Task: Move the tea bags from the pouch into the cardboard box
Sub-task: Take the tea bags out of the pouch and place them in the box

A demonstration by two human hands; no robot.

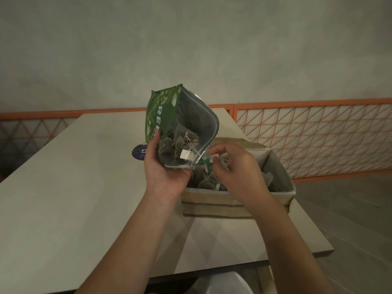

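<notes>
Your left hand (167,172) grips the green glossy plastic zip pouch (180,128) from below, thumb curled up its printed side, holding it tilted with the mouth open over the near left corner of the brown cardboard box (214,205) at the table's (74,187) right edge. Your right hand (237,168) sits over the box, knuckles up, fingertips pinching a small grey mesh pyramid tea bag (222,164) right at the pouch's lip. These bags look feather-light, soft and crushable, and their strings tangle. I'd take one by its paper tag or the top seam, not the belly. More wait inside the pouch; several already lie in the box.
</notes>
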